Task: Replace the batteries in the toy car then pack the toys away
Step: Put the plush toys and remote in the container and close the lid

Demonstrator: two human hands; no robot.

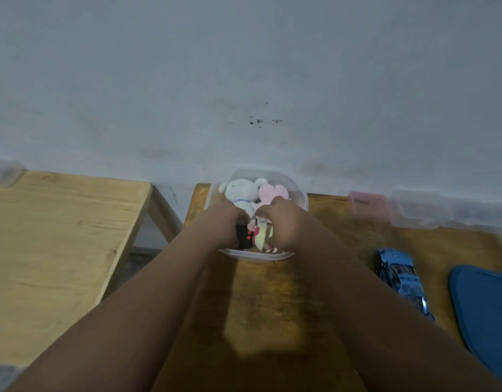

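A clear plastic tub (299,193) stands at the far edge of the dark wooden table, against the wall. Inside lie a white plush toy (241,190), a pink plush toy (271,192), a black toy with red marks (245,236) and a yellow striped plush (264,236). My left hand (224,222) reaches into the tub and curls on the black toy. My right hand (283,222) curls over the yellow striped plush beside it. The shiny blue toy car (399,278) lies on the table to the right, apart from both hands.
A blue lid (484,312) lies at the right edge, next to the car. A pink box (368,206) and another clear container (430,210) stand at the back right. A lighter wooden table (60,250) stands to the left across a gap.
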